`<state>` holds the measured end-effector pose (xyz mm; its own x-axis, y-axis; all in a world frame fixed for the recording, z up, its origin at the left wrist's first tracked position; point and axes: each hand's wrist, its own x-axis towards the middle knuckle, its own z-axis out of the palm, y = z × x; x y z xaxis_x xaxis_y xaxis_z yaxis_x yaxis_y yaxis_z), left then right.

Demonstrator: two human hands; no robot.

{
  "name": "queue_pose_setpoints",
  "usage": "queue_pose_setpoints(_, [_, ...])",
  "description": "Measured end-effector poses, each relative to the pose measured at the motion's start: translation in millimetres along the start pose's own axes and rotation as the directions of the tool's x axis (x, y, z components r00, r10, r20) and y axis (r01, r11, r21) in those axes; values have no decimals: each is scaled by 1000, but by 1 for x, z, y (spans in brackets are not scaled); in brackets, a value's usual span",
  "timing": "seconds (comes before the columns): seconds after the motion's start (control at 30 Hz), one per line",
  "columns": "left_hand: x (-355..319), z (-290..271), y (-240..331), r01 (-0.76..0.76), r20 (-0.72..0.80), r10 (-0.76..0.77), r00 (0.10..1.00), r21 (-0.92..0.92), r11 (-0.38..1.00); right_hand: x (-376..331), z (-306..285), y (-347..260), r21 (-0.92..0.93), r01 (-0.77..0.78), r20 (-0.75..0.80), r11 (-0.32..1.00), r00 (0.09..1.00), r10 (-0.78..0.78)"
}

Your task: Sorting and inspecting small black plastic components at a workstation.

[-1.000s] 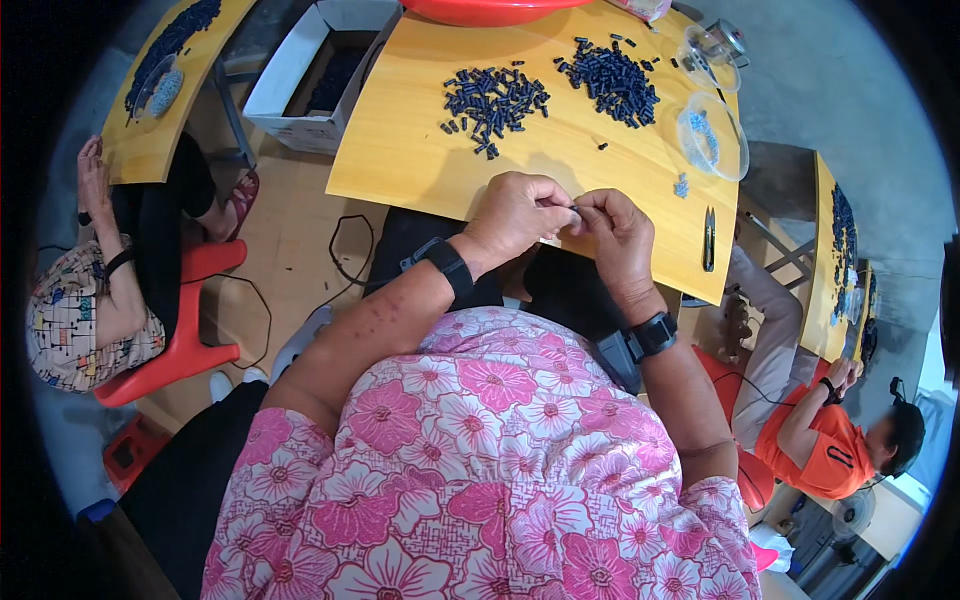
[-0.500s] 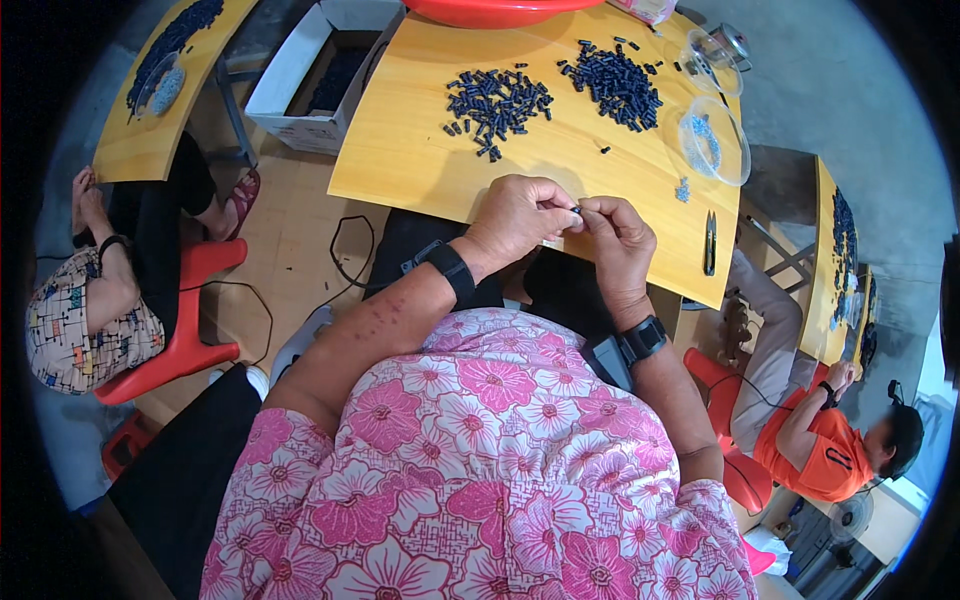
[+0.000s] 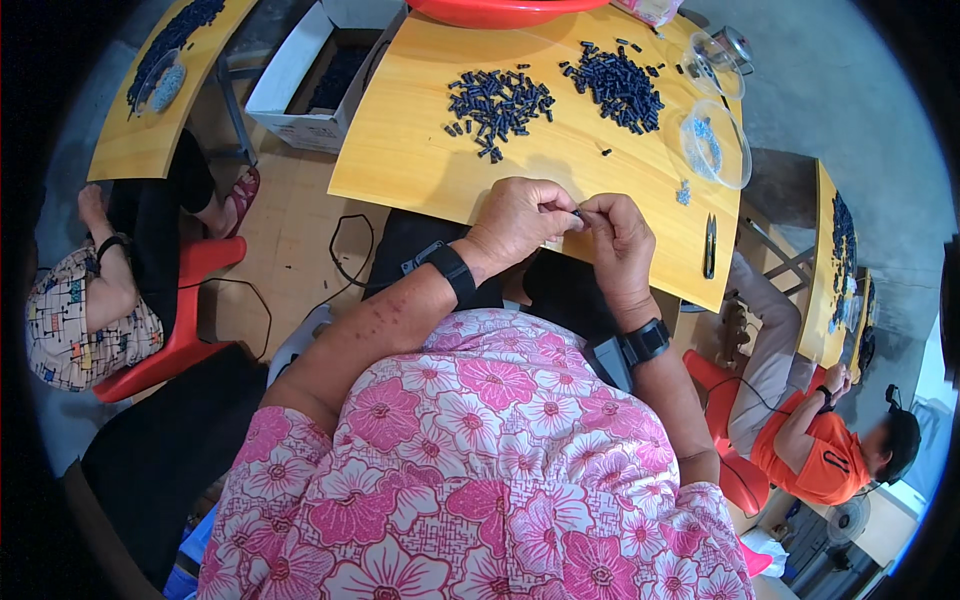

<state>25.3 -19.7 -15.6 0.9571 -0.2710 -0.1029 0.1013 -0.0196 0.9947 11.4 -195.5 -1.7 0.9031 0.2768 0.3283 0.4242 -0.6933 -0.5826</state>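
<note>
Over the near edge of the yellow table [image 3: 400, 165], my left hand [image 3: 517, 218] and my right hand [image 3: 622, 240] meet with their fingers pinched. Between them sits a small black cylindrical part [image 3: 577, 213], mostly covered by the fingertips. Beyond my hands lie two piles of similar small black parts, a left pile [image 3: 497, 108] and a right pile [image 3: 615, 88]. A single black part [image 3: 606, 152] rests apart, nearer to me. To the right of my hands are black tweezers [image 3: 710, 246] and a little heap of pale blue bits [image 3: 683, 192].
A clear round tub [image 3: 740, 150] with pale blue bits and another clear tub [image 3: 708, 62] stand at the right edge. A red basin [image 3: 505, 10] is at the back. On the floor at left is a white box [image 3: 290, 125]. Co-workers sit on red stools at both sides.
My hands stay pinched together in almost the same place, with only a slight finger shift. The left co-worker's hand has moved a little, and the black fabric at lower left has shifted.
</note>
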Motion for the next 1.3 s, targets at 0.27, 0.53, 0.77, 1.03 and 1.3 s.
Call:
queue_pose_setpoints(0.27, [-1,0,2,44,-8,-44,999,26,999,0,4,-9,-71,17,15,997,1000,-15])
queue_pose_setpoints(0.53, [1,-1,1,89,48,-79,996,-261,961,-9,9,-1,418,-274,-31,866,949,315])
queue_pose_setpoints(0.77, [1,-4,-1,90,35,-87,996,-117,989,-11,4,-8,50,-39,-56,998,998,42])
queue_pose_setpoints(1.03, [1,0,-1,108,-11,-110,994,-124,986,-4,-2,5,-45,136,33,990,990,-135])
queue_pose_setpoints(1.3, [2,-2,0,52,17,-52,999,-29,998,44,-2,41,468,-400,-104,788,861,498])
